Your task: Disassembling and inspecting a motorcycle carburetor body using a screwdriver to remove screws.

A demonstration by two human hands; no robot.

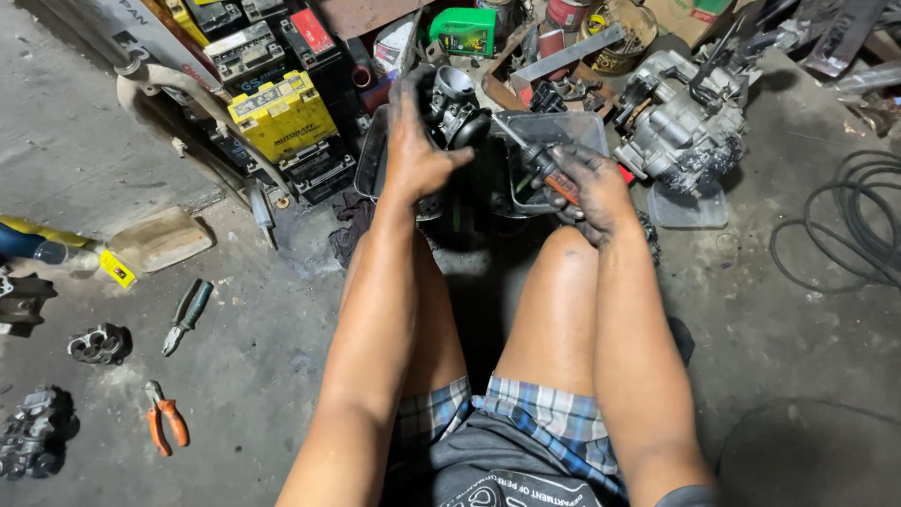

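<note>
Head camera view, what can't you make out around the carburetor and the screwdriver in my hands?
- Head view: the screwdriver tip; it ends in shadow beside the carburetor.
- Head view: the carburetor's lower body, covered by the left hand.
- Head view: the screwdriver's handle end, wrapped by the right hand.
- Head view: the contents of the metal tray, hidden by the hands and deep shadow.
- Head view: the black hose, cut off at the right edge.

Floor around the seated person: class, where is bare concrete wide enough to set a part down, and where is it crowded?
Bare patches: between the orange-handled pliers and the left thigh; right of the right hand, below the coiled cable. Crowded: ahead, around the batteries, tray and engine casing.
</note>
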